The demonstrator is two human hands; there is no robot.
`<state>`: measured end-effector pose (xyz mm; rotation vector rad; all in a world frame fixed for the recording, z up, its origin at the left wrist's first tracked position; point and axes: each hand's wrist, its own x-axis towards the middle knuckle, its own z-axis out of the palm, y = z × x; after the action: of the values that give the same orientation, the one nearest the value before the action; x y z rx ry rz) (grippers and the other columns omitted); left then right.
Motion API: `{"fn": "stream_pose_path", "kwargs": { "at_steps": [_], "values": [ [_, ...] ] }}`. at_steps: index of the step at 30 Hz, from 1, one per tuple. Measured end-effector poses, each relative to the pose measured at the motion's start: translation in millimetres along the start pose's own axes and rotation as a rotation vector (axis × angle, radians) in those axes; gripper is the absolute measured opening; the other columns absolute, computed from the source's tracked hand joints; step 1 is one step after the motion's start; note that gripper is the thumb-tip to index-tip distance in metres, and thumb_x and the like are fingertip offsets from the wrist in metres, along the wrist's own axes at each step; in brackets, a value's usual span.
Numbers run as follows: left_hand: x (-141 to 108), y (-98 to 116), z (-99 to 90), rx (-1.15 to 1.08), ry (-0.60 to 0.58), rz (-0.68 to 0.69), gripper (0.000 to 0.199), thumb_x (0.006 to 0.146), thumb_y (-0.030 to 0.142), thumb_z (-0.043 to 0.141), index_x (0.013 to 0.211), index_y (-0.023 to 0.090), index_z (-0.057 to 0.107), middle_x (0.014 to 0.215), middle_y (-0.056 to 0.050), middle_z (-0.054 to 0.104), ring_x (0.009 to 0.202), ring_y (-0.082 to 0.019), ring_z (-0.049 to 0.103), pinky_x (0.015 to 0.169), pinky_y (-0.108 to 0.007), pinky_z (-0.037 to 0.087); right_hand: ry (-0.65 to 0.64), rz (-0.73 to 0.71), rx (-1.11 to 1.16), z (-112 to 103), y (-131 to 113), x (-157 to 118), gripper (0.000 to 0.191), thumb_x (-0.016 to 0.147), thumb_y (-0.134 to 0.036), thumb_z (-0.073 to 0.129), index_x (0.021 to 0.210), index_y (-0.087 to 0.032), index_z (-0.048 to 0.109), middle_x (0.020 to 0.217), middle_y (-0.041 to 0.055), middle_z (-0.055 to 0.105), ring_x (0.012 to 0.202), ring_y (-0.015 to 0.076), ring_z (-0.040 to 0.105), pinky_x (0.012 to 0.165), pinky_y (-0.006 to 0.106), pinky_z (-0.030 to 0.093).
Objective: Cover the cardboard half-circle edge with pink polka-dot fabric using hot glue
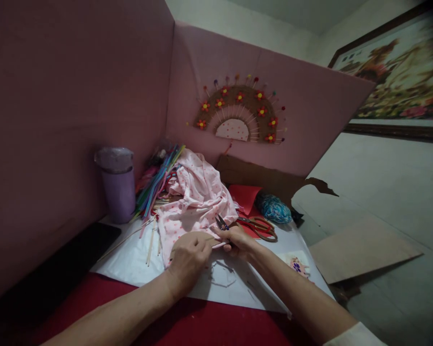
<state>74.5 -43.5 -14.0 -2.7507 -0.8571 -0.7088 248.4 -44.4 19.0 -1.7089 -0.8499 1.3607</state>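
Observation:
My left hand [190,257] is closed over a tan, rounded cardboard piece [189,237], its fingers curled at the piece's right part. The cardboard lies over pink cloth [198,192] with small red spots. Beside it, my right hand [238,240] is closed around a small pair of dark-bladed scissors [222,223], whose tips point up and away from the cardboard. Fingers hide the handles of this tool. Just past my right hand lies a larger pair of scissors [261,228] with brown handles, on red sheets [243,197].
A lilac tumbler [119,190] stands left, near colourful pipe cleaners [159,178] and thin sticks [150,247]. Blue yarn [274,209] lies right. Pink panels [292,101] rise behind; one bears a half-round flowered decoration [240,98]. Loose cardboard [364,250] is beyond the white table cover [130,262].

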Motion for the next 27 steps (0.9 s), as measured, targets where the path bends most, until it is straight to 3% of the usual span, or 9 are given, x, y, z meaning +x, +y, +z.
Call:
{"fn": "stream_pose_path", "kwargs": {
  "at_steps": [7,11,14,15,17,18,20,22,27],
  "values": [
    [-1.4,17.0,-12.1,-0.025,-0.058,0.052,0.017,0.085,0.009,0.049,0.092,0.012,0.064,0.084,-0.011,0.069,0.075,-0.023,0.064,0.064,-0.035,0.052,-0.079,0.074,0.001,2.9,13.8,-8.4,0.031,0.070,-0.019,0.070,0.056,-0.018,0.042,0.037,-0.0080,0.038,0.030,0.0027,0.028,0.029,0.014,0.014],
    [-29.3,37.2,-36.6,-0.428,0.037,-0.034,0.016,0.088,0.015,0.045,0.091,0.016,0.062,0.101,-0.013,0.066,0.099,-0.026,0.060,0.084,-0.042,0.048,-0.056,0.098,0.053,6.1,17.9,-18.1,0.029,0.074,-0.017,0.061,0.056,-0.019,0.040,0.036,-0.0086,0.034,0.029,0.0027,0.025,0.030,0.014,0.015],
    [-57.5,54.7,-46.9,-1.061,-0.090,-0.418,0.011,0.084,0.030,0.056,0.084,0.018,0.057,0.085,-0.009,0.066,0.082,-0.022,0.063,0.073,-0.036,0.052,-0.019,0.107,0.099,7.9,21.5,-27.1,0.024,0.076,-0.017,0.059,0.061,-0.019,0.040,0.039,-0.0098,0.034,0.029,0.0023,0.024,0.030,0.013,0.014],
    [-63.6,59.5,-46.9,-1.343,-0.177,-0.619,0.017,0.083,0.035,0.058,0.084,0.018,0.055,0.081,-0.007,0.065,0.075,-0.021,0.064,0.067,-0.034,0.053,-0.007,0.110,0.112,8.6,22.9,-29.8,0.023,0.077,-0.018,0.059,0.062,-0.019,0.040,0.040,-0.0102,0.034,0.029,0.0021,0.023,0.030,0.013,0.015],
    [-67.7,66.6,-42.8,-1.821,-0.230,-0.979,0.031,0.079,0.043,0.064,0.089,0.016,0.053,0.089,-0.010,0.065,0.080,-0.022,0.067,0.074,-0.036,0.054,0.011,0.119,0.132,9.9,25.9,-34.1,0.023,0.077,-0.018,0.059,0.064,-0.019,0.040,0.041,-0.0107,0.034,0.029,0.0016,0.023,0.030,0.012,0.015],
    [-65.8,69.0,-39.5,-2.002,-0.177,-1.091,0.033,0.079,0.043,0.064,0.091,0.015,0.054,0.096,-0.014,0.065,0.090,-0.023,0.067,0.084,-0.036,0.052,0.015,0.123,0.136,10.5,27.4,-35.8,0.024,0.077,-0.019,0.059,0.063,-0.019,0.040,0.041,-0.0106,0.034,0.029,0.0014,0.022,0.030,0.012,0.016],
    [-57.0,72.1,-32.6,-2.254,0.067,-1.229,0.033,0.080,0.040,0.063,0.098,0.013,0.054,0.109,-0.017,0.063,0.107,-0.024,0.063,0.096,-0.037,0.046,0.014,0.129,0.131,11.0,30.4,-38.6,0.025,0.077,-0.019,0.060,0.061,-0.019,0.040,0.040,-0.0102,0.034,0.028,0.0013,0.023,0.029,0.012,0.016],
    [-45.8,73.7,-26.9,-2.359,0.305,-1.224,0.027,0.084,0.031,0.059,0.105,0.015,0.053,0.116,-0.015,0.062,0.114,-0.023,0.059,0.099,-0.039,0.045,0.008,0.126,0.115,10.3,33.6,-41.0,0.026,0.075,-0.020,0.061,0.058,-0.018,0.042,0.038,-0.0094,0.034,0.028,0.0014,0.023,0.028,0.012,0.016],
    [-27.8,75.3,-22.8,-2.437,0.585,-1.219,0.025,0.090,0.018,0.046,0.114,0.018,0.053,0.113,-0.010,0.065,0.111,-0.020,0.060,0.098,-0.039,0.047,-0.001,0.063,0.062,6.4,43.5,-44.7,0.029,0.069,-0.026,0.068,0.055,-0.019,0.043,0.033,-0.0084,0.036,0.027,0.0035,0.025,0.027,0.015,0.016]
  ]
}}
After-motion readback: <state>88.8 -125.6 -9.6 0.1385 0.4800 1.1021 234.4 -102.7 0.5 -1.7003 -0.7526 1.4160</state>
